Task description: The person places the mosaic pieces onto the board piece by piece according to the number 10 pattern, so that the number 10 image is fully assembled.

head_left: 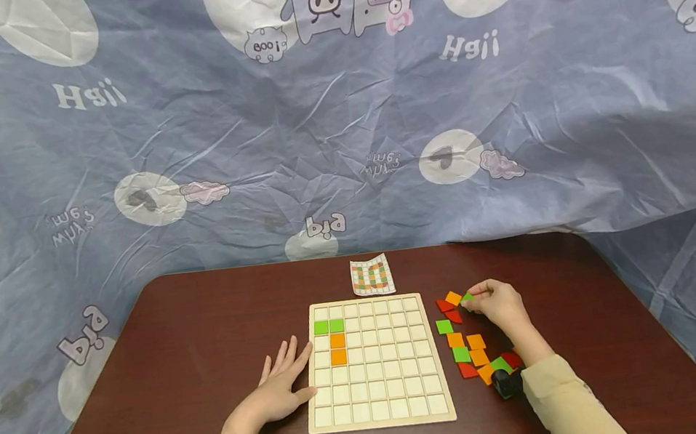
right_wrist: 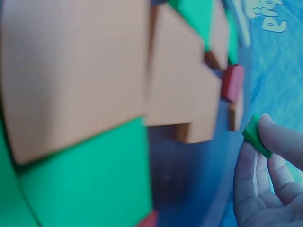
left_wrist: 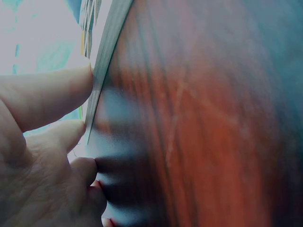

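A pale wooden grid board lies on the table, with two green tiles side by side in its upper left and two orange tiles below the right one. My left hand rests at the board's left edge, fingers spread, thumb and fingertips right at the rim. Right of the board, my right hand pinches a green tile between thumb and fingers, over the far end of the loose tiles. Those loose tiles, orange, green and red, lie scattered beside the board.
A small printed pattern card lies behind the board, its corner curling up. The dark wooden table ends at a blue-grey patterned cloth hanging behind. Several loose tiles lie under and near the right wrist.
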The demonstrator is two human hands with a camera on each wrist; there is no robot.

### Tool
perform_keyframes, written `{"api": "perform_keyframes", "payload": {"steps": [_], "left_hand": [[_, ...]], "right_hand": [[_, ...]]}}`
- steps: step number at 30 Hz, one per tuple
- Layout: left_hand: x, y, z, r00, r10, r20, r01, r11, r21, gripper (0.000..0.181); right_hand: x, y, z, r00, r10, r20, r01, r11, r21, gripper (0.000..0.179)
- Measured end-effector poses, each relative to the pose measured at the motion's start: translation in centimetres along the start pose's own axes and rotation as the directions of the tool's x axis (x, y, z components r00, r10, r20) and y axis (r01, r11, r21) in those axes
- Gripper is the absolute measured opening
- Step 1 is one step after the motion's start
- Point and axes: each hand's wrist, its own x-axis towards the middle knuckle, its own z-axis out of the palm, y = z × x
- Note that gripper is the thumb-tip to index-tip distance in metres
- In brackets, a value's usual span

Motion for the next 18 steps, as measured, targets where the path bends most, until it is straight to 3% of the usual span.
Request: {"api": "perform_keyframes", "payload": {"steps": [8, 18], "left_hand": [[0.3, -0.4, 0.0, 1.000, 0.022, 0.000, -0.022, 1.000, 0.000, 0.078], [0.1, 0.0, 0.1, 1.000, -0.011, -0.009, 0.011, 0.999, 0.035, 0.076]], "right_hand": [[-1.5, -2.2, 0.4, 0.995, -0.009, 0.095, -0.008, 0.984, 0.176, 0.033], [-4.1, -6.0, 4.1, 0.975, -0.084, 0.204, 0.019, 0.953, 0.304, 0.027]]}}
